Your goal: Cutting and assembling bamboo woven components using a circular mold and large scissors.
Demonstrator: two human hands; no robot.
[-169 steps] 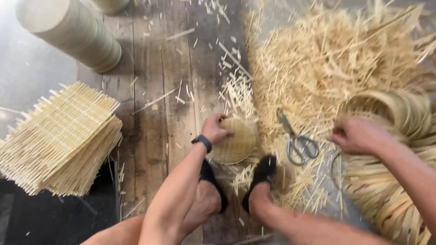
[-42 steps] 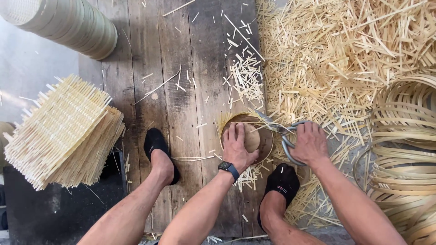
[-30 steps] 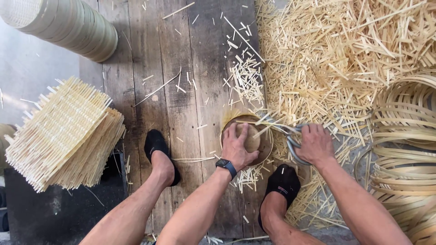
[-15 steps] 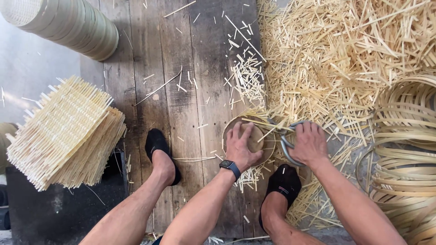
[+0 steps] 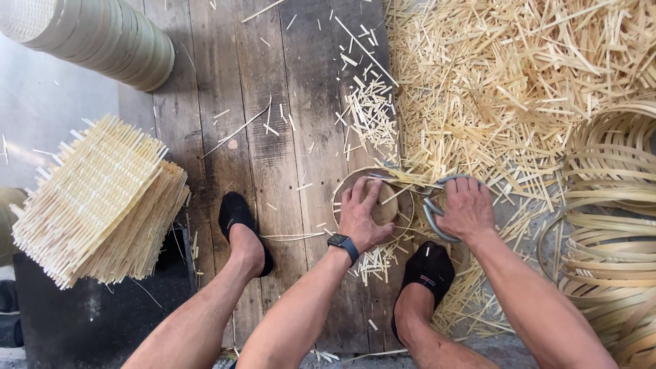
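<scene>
My left hand (image 5: 362, 215), with a dark watch at the wrist, presses down on a small round woven bamboo piece inside a bamboo ring (image 5: 339, 196) on the plank floor. My right hand (image 5: 467, 208) grips the grey handles of a pair of scissors (image 5: 431, 217), whose blades point left toward the ring's edge, where bamboo strips stick out. Both of my feet in black socks rest on the planks, one (image 5: 240, 225) left of the ring, one (image 5: 427, 270) just below it.
A stack of square woven bamboo mats (image 5: 96, 198) lies at left. A column of stacked bamboo rings (image 5: 109, 37) lies at top left. A big heap of cut bamboo strips (image 5: 519, 75) fills the upper right. Loose bamboo hoops (image 5: 608, 212) pile up at right.
Since 5.6 s ago my right hand left the hoops at right and took the scissors. Over the last second both hands shifted only slightly at the ring.
</scene>
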